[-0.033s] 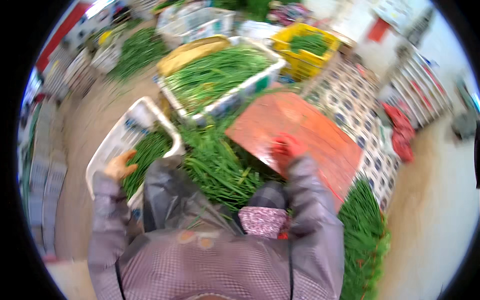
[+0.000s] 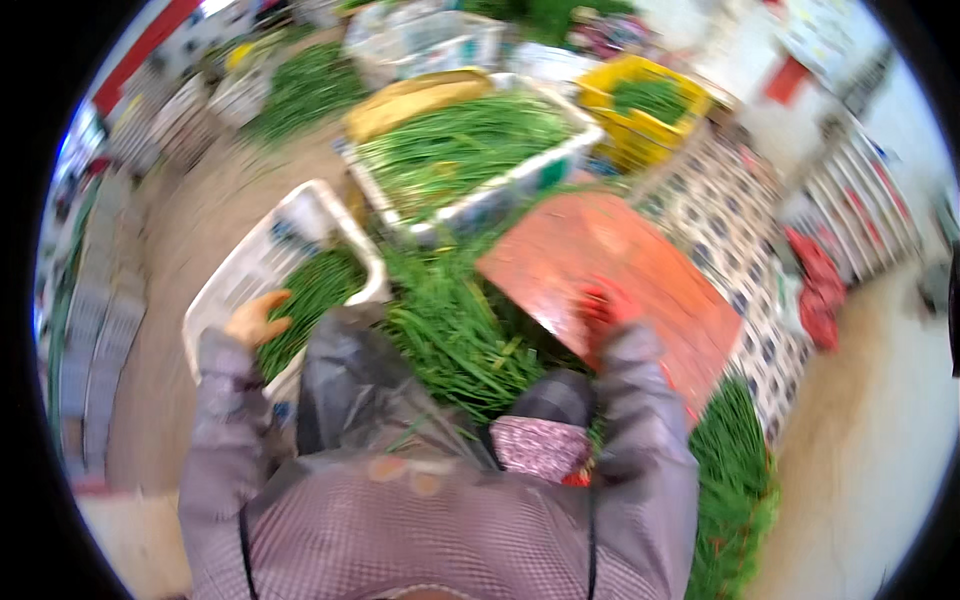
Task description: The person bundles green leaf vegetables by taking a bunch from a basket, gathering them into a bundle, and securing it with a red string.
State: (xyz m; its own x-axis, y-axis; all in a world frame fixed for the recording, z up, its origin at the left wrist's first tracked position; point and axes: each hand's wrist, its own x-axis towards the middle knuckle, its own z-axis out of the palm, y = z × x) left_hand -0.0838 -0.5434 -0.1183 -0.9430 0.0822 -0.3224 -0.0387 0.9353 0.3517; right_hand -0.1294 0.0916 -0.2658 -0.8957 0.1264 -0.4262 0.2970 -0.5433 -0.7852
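My left hand (image 2: 258,320), bare, reaches over the side of a white plastic crate (image 2: 225,285). Its fingers are apart, beside long green leafy stalks (image 2: 315,300) that look like chives. Nothing shows in its grasp. In a red glove, my right hand (image 2: 605,305) is over the near part of an orange-red board (image 2: 640,265). Blur and the matching colour hide how its fingers are bent and whether they hold anything. Between my legs and the board lies a loose heap of the same green stalks (image 2: 455,345).
Beyond the heap stands a larger white crate (image 2: 590,140) full of stalks, with a yellow cloth (image 2: 415,105) on its far edge. A yellow basket (image 2: 640,145) holds more. Bundled stalks (image 2: 730,490) lie at right, a red bag (image 2: 820,290) farther off.
The whole scene has shifted a little to the right in the picture as my head moved. Both hands keep about the same places by the crate and the board.
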